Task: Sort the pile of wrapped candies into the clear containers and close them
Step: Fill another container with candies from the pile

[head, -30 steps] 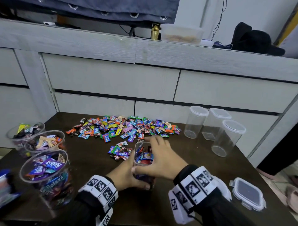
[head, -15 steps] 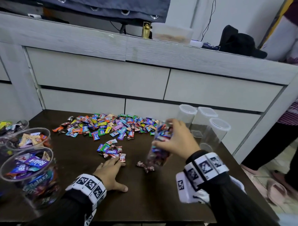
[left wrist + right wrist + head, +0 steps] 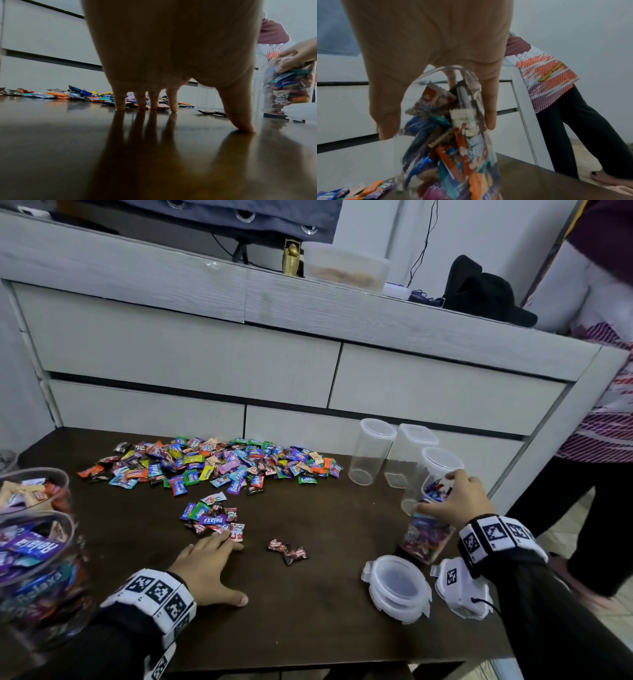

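A clear container (image 3: 426, 537) packed with mixed wrapped candies has its base on the dark table near the right edge, leaning slightly. My right hand (image 3: 457, 501) grips its open rim from above, thumb on one side and fingers on the other; the right wrist view shows this hand (image 3: 453, 56) around the container (image 3: 447, 135). My left hand (image 3: 219, 570) lies flat on the table, fingers straight, fingertips touching a small candy cluster (image 3: 214, 518). The left wrist view shows the left hand (image 3: 171, 67) holding nothing. The big candy pile (image 3: 212, 463) lies at the back.
Three empty clear containers (image 3: 371, 453) stand at the back right. Stacked lids (image 3: 397, 587) lie beside the filled container. Two brown candies (image 3: 287, 551) lie mid-table. Candy-filled containers (image 3: 34, 577) crowd the left edge. A person (image 3: 599, 440) stands by the table's right side.
My right hand carried the filled container from the table's middle to the right side by the lids. My left hand let go of it and now lies flat on the table.
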A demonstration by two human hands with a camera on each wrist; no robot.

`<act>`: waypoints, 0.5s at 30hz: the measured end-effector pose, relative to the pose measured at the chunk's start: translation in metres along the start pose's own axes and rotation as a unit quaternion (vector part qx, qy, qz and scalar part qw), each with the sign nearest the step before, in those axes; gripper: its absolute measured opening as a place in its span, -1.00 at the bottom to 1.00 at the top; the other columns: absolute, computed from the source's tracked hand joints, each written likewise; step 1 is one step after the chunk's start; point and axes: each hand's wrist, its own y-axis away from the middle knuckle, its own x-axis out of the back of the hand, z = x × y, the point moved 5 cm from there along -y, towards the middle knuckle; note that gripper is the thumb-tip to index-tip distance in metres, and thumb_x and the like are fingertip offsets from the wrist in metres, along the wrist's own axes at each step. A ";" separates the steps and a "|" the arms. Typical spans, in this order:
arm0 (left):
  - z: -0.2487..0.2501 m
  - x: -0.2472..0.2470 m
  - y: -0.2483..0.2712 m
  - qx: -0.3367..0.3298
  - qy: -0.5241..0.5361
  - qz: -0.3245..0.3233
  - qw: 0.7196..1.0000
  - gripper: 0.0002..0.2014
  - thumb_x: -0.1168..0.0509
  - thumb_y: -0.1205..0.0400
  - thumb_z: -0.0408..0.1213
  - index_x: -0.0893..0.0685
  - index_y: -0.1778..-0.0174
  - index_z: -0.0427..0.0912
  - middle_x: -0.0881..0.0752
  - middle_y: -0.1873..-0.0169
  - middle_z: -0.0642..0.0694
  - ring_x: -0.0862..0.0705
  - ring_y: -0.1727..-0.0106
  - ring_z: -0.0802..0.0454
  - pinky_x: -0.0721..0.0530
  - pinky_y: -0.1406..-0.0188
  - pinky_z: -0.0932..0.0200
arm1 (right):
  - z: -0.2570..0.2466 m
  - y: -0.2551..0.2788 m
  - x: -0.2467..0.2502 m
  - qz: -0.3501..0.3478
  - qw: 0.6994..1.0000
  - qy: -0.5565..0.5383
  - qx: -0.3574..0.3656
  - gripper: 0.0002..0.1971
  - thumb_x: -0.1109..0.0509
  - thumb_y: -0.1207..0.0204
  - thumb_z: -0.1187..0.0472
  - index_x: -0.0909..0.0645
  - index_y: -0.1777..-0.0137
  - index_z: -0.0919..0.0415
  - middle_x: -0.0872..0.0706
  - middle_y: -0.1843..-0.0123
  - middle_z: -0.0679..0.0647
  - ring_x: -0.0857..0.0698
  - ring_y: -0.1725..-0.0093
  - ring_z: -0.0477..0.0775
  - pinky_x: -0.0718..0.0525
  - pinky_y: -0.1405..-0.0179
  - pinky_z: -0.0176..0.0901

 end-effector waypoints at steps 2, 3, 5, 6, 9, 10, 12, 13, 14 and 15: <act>0.000 0.000 0.000 0.002 -0.002 0.000 1.000 0.00 -0.42 -0.37 0.39 -0.10 -0.66 0.20 0.06 -0.72 0.04 0.05 -0.73 -0.02 -0.07 -0.67 -0.15 | 0.007 0.000 -0.005 0.002 1.000 0.000 -0.016 -0.08 -0.70 -0.09 -0.13 -0.38 -0.37 0.25 -0.49 -0.24 0.28 -0.59 -0.22 0.31 -0.62 -0.23 0.12; 0.000 0.001 0.000 0.002 -0.002 -0.001 1.000 0.00 -0.42 -0.36 0.39 -0.10 -0.66 0.20 0.06 -0.72 0.04 0.05 -0.73 -0.02 -0.06 -0.66 -0.15 | 0.008 0.000 -0.006 0.004 1.000 -0.002 -0.021 -0.08 -0.70 -0.10 -0.13 -0.38 -0.38 0.26 -0.49 -0.25 0.29 -0.58 -0.23 0.31 -0.60 -0.24 0.11; 0.001 0.001 0.001 0.003 -0.001 -0.001 1.000 0.00 -0.42 -0.37 0.39 -0.11 -0.66 0.20 0.05 -0.72 0.04 0.05 -0.72 -0.01 -0.05 -0.66 -0.15 | 0.009 -0.002 -0.007 0.000 1.000 0.000 -0.023 -0.08 -0.69 -0.13 -0.13 -0.37 -0.40 0.26 -0.48 -0.27 0.30 -0.57 -0.25 0.32 -0.58 -0.24 0.10; 0.000 0.002 0.001 0.004 0.000 -0.001 1.000 -0.01 -0.42 -0.37 0.39 -0.11 -0.66 0.21 0.05 -0.72 0.04 0.05 -0.72 -0.01 -0.05 -0.66 -0.15 | 0.008 -0.002 -0.007 -0.008 1.000 0.004 -0.025 -0.08 -0.69 -0.14 -0.14 -0.36 -0.41 0.25 -0.48 -0.29 0.30 -0.57 -0.26 0.32 -0.58 -0.25 0.10; 0.000 0.001 0.001 0.006 0.000 0.000 1.000 -0.01 -0.42 -0.37 0.38 -0.11 -0.66 0.20 0.05 -0.72 0.04 0.05 -0.72 -0.02 -0.06 -0.66 -0.15 | 0.006 0.000 -0.007 -0.028 0.999 0.029 -0.035 -0.06 -0.63 -0.18 -0.23 -0.32 -0.45 0.22 -0.46 -0.35 0.29 -0.53 -0.33 0.33 -0.55 -0.32 0.14; 0.000 0.001 0.002 0.006 0.002 0.000 1.000 -0.01 -0.42 -0.37 0.38 -0.11 -0.66 0.20 0.06 -0.72 0.04 0.05 -0.72 -0.02 -0.06 -0.66 -0.14 | 0.005 0.002 -0.006 -0.029 0.998 0.047 -0.038 -0.04 -0.58 -0.19 -0.30 -0.31 -0.46 0.22 -0.46 -0.37 0.29 -0.50 -0.36 0.34 -0.53 -0.35 0.15; 0.001 0.001 0.001 0.006 0.003 -0.002 1.000 -0.01 -0.42 -0.38 0.37 -0.10 -0.67 0.19 0.06 -0.72 0.05 0.05 -0.73 -0.01 -0.05 -0.67 -0.14 | 0.000 0.003 0.000 -0.008 0.997 0.066 -0.043 0.00 -0.47 -0.21 -0.43 -0.30 -0.48 0.24 -0.46 -0.39 0.29 -0.45 -0.40 0.35 -0.46 -0.35 0.18; 0.001 0.000 0.001 0.004 0.002 -0.003 1.000 -0.01 -0.41 -0.39 0.37 -0.08 -0.67 0.19 0.08 -0.72 0.04 0.06 -0.73 -0.01 -0.03 -0.67 -0.15 | -0.004 0.003 0.005 0.013 0.998 0.054 -0.041 -0.01 -0.42 -0.25 -0.44 -0.29 -0.49 0.25 -0.46 -0.40 0.30 -0.43 -0.40 0.35 -0.46 -0.34 0.19; 0.001 -0.001 0.001 0.004 0.001 -0.006 1.000 0.00 -0.40 -0.40 0.37 -0.07 -0.68 0.18 0.09 -0.72 0.03 0.08 -0.73 -0.02 -0.01 -0.68 -0.16 | -0.010 0.000 0.011 0.036 0.998 0.030 -0.035 -0.05 -0.41 -0.30 -0.41 -0.29 -0.50 0.26 -0.45 -0.41 0.32 -0.43 -0.40 0.37 -0.46 -0.33 0.19; 0.002 -0.002 0.000 0.003 0.000 -0.010 1.000 0.00 -0.39 -0.41 0.37 -0.04 -0.69 0.17 0.12 -0.73 0.03 0.11 -0.73 -0.02 0.02 -0.68 -0.17 | -0.017 -0.005 0.018 0.056 0.998 0.002 -0.023 -0.12 -0.41 -0.37 -0.34 -0.30 -0.50 0.27 -0.45 -0.42 0.33 -0.43 -0.39 0.38 -0.46 -0.32 0.18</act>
